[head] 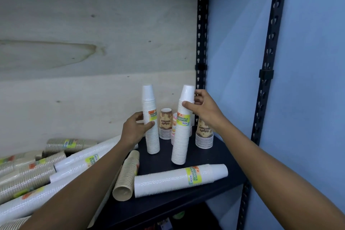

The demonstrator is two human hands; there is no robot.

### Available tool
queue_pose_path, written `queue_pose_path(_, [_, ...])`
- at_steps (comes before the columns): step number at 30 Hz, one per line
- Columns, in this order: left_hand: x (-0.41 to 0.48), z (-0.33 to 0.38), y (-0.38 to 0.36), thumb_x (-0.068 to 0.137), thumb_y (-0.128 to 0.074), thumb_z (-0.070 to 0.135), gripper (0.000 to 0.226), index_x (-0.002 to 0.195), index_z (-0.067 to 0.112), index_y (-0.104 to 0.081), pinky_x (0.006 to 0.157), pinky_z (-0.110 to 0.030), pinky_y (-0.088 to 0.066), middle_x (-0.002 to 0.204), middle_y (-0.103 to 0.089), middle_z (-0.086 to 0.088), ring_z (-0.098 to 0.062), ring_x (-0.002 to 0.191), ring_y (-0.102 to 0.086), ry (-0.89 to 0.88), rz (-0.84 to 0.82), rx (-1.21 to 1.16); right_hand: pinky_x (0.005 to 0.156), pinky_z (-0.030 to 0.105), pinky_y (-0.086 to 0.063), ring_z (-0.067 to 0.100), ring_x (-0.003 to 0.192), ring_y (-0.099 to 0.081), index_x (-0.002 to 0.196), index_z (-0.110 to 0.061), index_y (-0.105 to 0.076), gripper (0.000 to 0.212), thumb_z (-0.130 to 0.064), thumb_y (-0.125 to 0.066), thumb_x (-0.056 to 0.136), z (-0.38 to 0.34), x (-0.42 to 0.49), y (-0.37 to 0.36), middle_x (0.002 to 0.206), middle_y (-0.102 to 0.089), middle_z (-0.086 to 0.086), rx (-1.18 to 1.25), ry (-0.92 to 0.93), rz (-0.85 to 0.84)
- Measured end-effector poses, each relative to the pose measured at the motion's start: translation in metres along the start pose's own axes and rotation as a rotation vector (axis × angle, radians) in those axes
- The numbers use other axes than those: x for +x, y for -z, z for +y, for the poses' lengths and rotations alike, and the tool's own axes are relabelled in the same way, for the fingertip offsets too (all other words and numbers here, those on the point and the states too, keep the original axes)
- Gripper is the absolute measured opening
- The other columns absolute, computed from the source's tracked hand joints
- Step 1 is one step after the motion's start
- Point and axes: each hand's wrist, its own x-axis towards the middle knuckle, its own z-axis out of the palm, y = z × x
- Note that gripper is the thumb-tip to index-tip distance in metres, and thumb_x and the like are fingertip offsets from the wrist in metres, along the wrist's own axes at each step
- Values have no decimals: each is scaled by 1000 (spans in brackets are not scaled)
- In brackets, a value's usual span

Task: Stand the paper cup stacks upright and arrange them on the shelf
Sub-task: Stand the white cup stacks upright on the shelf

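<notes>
Two white paper cup stacks stand upright, mouths down, on the dark shelf point(220, 157), towards its right rear corner. The left hand point(135, 130) is wrapped around the left white stack point(151, 119) at mid-height, with the thumb in front at the label and the fingers behind. This stack stands vertical, its base flat on the shelf.

The right hand point(203, 109) pinches the right white stack point(182, 127) near its top, thumb on the front face and fingers curled around the far side. This stack leans slightly to the right at its top, while its base rests on the shelf in front of the other standing stack.

Behind the two white stacks, against the plywood back panel point(93, 43), stand shorter printed brown stacks point(165, 125), one partly hidden by the right wrist.

A third white stack point(181, 180) lies on its side along the front edge of the shelf, just in front of the right white stack. A tan stack point(128, 175) lies beside it, its open end facing the camera. Further left, a pile of white and tan stacks point(37, 170) lies horizontally under the left forearm.
</notes>
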Motion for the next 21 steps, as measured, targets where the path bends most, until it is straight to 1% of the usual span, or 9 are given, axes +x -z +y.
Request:
queue_pose_path(3, [3,-5,0,80,-83,29,54,130,21,-62,74,-20,-52,122,-69,2,1,89,-66,-23,15,35,98,42,-55,13,110,-66,129,-27,-50,60,-33,-83,80,2,3,-10,121,-67,-3,5,17,-29])
queue_pose_path(5, [6,-8,2,81,-83,30,56,131,20,-61,72,-17,-49,121,-69,3,-4,90,-68,-26,31,48,95,38,-56,10,108,-66,128,-30,-50,59,-36,-83,79,2,3,-18,120,-68,-6,-8,36,-36])
queue_pose_path(7, [8,-11,5,81,-83,30,58,133,19,-61,78,-23,-51,123,-68,2,-12,95,-69,-23,42,49,90,34,-57,8,106,-66,126,-33,-51,58,-37,-83,78,2,4,-26,118,-68,-8,0,53,-44])
queue_pose_path(9, [12,-14,6,81,-83,31,57,133,19,-61,83,-30,-54,123,-69,0,-15,96,-70,-22,50,46,89,35,-58,7,105,-66,126,-34,-51,58,-39,-83,78,2,4,-34,117,-69,-9,3,65,-54])
queue_pose_path(12, [14,-19,5,81,-82,34,58,134,21,-60,87,-41,-59,123,-69,0,-15,95,-71,-18,43,21,96,40,-56,6,109,-65,132,-30,-50,64,-43,-82,78,3,5,-43,120,-67,-11,-10,71,-69])
queue_pose_path(14, [15,-22,4,81,-83,34,60,134,22,-59,86,-45,-60,123,-68,1,-14,95,-71,-28,35,6,98,38,-54,6,112,-64,137,-27,-50,66,-41,-81,80,3,6,-49,124,-65,-10,-24,83,-85])
queue_pose_path(16, [14,-24,5,81,-83,34,61,135,22,-59,85,-47,-61,123,-68,1,-15,96,-71,-34,32,-8,96,25,-52,1,112,-62,137,-25,-51,62,-38,-80,83,4,3,-54,125,-64,-12,-66,101,-113])
queue_pose_path(18, [13,-26,7,80,-83,35,62,135,22,-59,85,-47,-61,122,-69,1,-16,98,-71,-29,29,-20,86,7,-46,-8,108,-60,133,-24,-55,54,-35,-78,85,6,0,-60,121,-65,-14,-125,126,-131])
queue_pose_path(21, [13,-28,10,78,-84,38,64,135,23,-59,84,-40,-61,118,-71,2,-10,96,-71,-30,18,-7,77,-1,-41,-13,105,-58,133,-23,-54,52,-32,-77,87,8,-2,-65,120,-65,-14,-156,139,-135])
